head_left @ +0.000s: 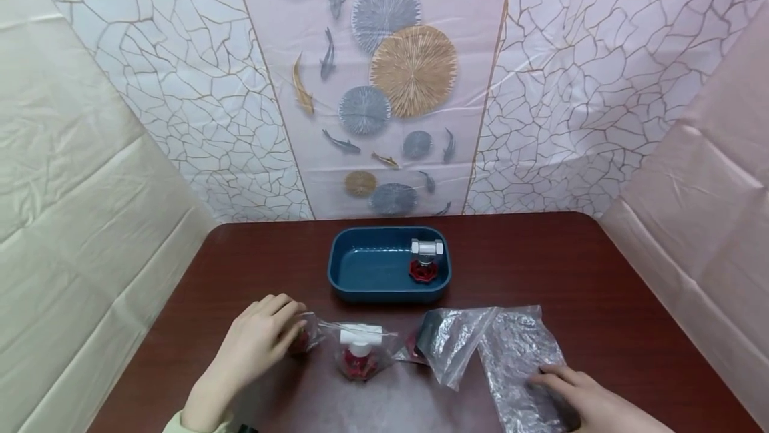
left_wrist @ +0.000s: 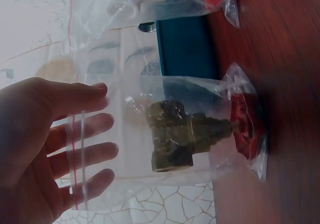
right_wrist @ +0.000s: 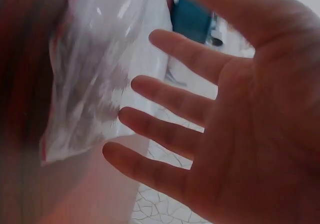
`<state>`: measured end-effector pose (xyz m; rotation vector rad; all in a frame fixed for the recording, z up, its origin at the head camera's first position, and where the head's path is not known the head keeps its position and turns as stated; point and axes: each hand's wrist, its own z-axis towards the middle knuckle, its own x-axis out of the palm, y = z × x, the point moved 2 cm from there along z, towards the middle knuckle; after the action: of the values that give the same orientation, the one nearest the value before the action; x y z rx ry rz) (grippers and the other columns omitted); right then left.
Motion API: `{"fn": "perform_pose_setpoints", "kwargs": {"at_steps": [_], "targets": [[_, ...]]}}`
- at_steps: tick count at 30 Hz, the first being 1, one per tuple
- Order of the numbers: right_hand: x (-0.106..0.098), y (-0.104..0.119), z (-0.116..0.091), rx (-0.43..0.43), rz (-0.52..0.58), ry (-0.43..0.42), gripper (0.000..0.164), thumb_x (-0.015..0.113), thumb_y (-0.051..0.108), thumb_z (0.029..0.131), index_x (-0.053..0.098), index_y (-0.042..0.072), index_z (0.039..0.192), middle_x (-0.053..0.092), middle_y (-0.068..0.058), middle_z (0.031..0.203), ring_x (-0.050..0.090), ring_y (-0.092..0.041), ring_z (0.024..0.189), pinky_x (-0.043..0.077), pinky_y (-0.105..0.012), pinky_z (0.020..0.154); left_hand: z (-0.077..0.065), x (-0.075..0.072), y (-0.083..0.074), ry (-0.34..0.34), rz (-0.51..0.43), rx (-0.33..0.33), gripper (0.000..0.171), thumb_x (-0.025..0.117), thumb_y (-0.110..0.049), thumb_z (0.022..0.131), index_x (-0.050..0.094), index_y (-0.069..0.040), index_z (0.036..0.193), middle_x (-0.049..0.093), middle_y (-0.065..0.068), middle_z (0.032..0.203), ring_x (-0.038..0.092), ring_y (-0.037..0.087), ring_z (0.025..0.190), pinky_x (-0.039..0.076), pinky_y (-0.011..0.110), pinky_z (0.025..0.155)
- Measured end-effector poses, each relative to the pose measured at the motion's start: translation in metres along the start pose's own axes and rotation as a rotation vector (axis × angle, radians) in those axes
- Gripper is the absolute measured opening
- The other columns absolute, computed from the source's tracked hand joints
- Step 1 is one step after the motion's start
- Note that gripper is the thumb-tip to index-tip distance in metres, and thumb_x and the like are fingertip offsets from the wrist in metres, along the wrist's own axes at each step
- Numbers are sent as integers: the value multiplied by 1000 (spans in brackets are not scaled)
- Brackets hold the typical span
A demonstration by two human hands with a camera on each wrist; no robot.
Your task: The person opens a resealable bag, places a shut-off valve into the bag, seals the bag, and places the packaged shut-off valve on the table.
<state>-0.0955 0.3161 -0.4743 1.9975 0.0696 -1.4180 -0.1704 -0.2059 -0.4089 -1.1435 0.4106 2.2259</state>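
Note:
My left hand point(head_left: 267, 336) is beside a clear zip bag point(left_wrist: 200, 91) holding a brass valve point(left_wrist: 175, 134) with a red handwheel point(left_wrist: 246, 126). In the left wrist view its spread fingers overlap the bag's zip end, thumb apart from them. The right hand point(head_left: 579, 396) has its fingers extended at the edge of a flat, crumpled clear bag point(head_left: 519, 346). Between the hands, a white valve point(head_left: 360, 335) with a red handwheel sits in another clear bag. To its right a dark piece point(head_left: 428, 333) is partly covered by clear plastic point(head_left: 462, 339).
Behind the bags stands a blue tray point(head_left: 366, 296), with a silver valve point(head_left: 426, 248) with a red handwheel lying at its right end. The dark red table point(head_left: 258, 253) meets patterned cloth walls point(head_left: 210, 119) at the back and sides.

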Motion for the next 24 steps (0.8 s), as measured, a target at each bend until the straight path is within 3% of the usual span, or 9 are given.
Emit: {"fn": "perform_pose_setpoints", "kwargs": {"at_steps": [6, 13, 16, 20, 22, 24], "targets": [[13, -7, 0, -166, -96, -56, 62, 72, 50, 89, 54, 27, 143, 52, -24, 133, 49, -14, 118, 48, -26, 76, -1, 0, -6, -3, -8, 7, 17, 78, -21, 85, 70, -18, 99, 62, -11, 93, 59, 11, 83, 48, 34, 67], [9, -6, 2, -123, -68, -21, 61, 73, 50, 88, 55, 27, 141, 52, -22, 136, 50, -13, 119, 50, -26, 77, -1, -2, -5, -24, -6, 9, 18, 78, -20, 84, 70, -17, 101, 63, -11, 94, 59, 12, 82, 49, 34, 67], [4, -2, 3, -122, -44, -18, 50, 74, 47, 88, 63, 25, 132, 56, -19, 132, 54, -12, 116, 52, -26, 78, -1, -3, -5, -26, -4, 11, 18, 77, -21, 85, 70, -17, 101, 63, -10, 93, 58, 12, 81, 49, 34, 67], [-5, 7, 6, -206, -68, -184, 17, 78, 27, 88, 72, 22, 103, 67, 6, 103, 59, -1, 91, 52, -26, 67, -1, -5, -5, -29, -4, 10, 18, 77, -20, 85, 70, -17, 101, 63, -10, 93, 58, 12, 81, 49, 34, 67], [-13, 11, 6, -189, -118, -321, 13, 81, 17, 85, 72, 23, 92, 64, 19, 90, 58, 4, 80, 51, -27, 62, -1, -6, -5, -30, -5, 13, 18, 77, -21, 85, 70, -17, 101, 63, -10, 93, 58, 12, 81, 49, 34, 68], [-25, 16, 5, -113, -194, -477, 19, 83, 13, 80, 71, 25, 87, 63, 23, 83, 56, 6, 73, 51, -29, 59, -1, -7, -5, -33, -6, 16, 18, 78, -20, 84, 70, -17, 101, 63, -9, 94, 59, 12, 82, 50, 34, 69]]}}
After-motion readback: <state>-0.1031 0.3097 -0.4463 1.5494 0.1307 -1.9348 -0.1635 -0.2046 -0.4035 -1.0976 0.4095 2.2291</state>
